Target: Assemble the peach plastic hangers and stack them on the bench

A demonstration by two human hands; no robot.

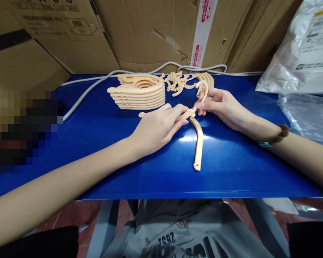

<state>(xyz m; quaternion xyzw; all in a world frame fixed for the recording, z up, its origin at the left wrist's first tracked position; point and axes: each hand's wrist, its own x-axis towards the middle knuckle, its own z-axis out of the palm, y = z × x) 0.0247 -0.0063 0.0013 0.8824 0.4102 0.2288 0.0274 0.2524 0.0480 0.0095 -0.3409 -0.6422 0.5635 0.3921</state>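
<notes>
My left hand (157, 127) is closed around a beige plastic folding-hanger arm (187, 114), whose other end sticks out past the knuckles. A second hanger arm (198, 143) hangs down from the same joint, towards the table's front edge. Between the fingertips of my right hand (226, 107) is a curved beige hanger hook (205, 89). Its lower end meets the joint of the arms; whether it is seated there is hidden. Behind my left hand lies a neat stack of hanger arms (140, 96). Several loose hooks (174, 83) lie in a heap behind the hands.
The blue table (150, 179) backs onto cardboard boxes (156, 32). A white cable (88, 92) runs along the back and bends down the left side. Plastic packaging (293, 53) occupies the right back corner. A dark, pixelated object (24, 132) is at the left.
</notes>
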